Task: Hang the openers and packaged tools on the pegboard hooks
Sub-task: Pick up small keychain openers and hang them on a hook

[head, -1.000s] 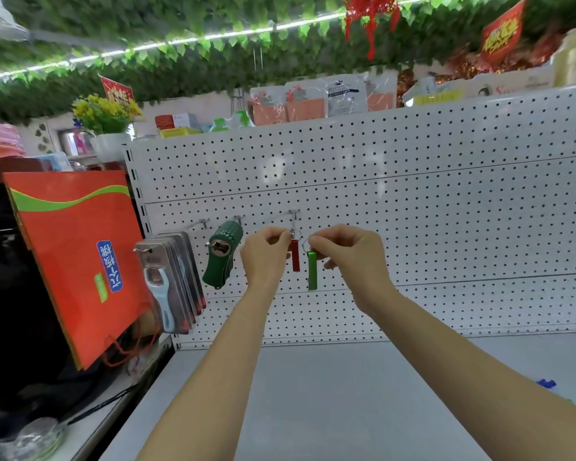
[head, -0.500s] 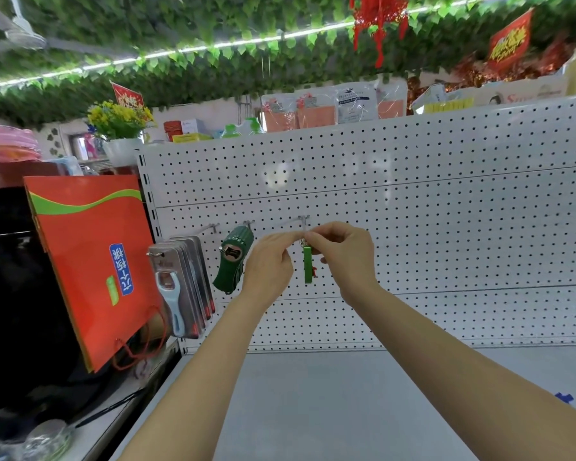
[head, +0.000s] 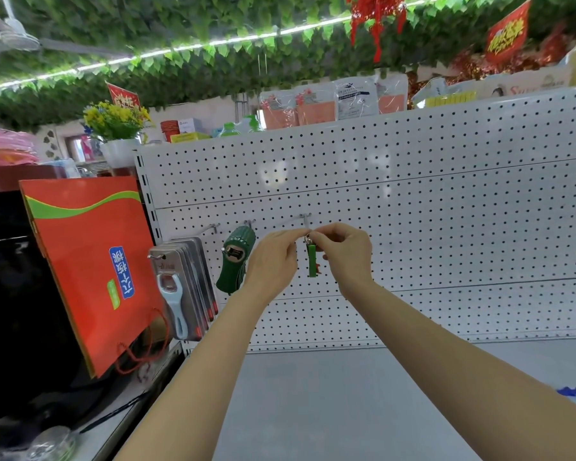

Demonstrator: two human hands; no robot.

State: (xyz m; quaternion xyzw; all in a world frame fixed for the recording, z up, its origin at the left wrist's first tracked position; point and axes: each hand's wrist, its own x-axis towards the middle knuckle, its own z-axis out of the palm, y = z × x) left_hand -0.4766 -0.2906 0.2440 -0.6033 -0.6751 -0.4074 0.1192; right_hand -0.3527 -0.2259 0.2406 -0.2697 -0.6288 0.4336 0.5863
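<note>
Head view looks up at a white pegboard (head: 413, 201) with both hands raised together just below a metal hook (head: 306, 218) near the middle of the frame. Left hand (head: 273, 261) has its fingers curled, thumb and forefinger pinched at the tip of that hook or at the ring beneath it; which of the two I cannot tell. Right hand (head: 345, 252) is curled as well, pinching the small metal ring at the top of a slim green opener (head: 312, 262), which hangs straight down between the two hands. Something red shows just behind the green strip, too hidden to name. At 9 o'clock from the hands, a dark green cactus-shaped opener (head: 236, 264) hangs on its own hook, touching nothing else. Farther out at 9 o'clock, a stack of packaged tools (head: 180, 287) hangs on another hook, the front card showing a pale blue and white opener. An orange gift bag (head: 87, 261) leans at the left edge beside them. A grey shelf (head: 346, 400) runs beneath the forearms at 6 o'clock.
</note>
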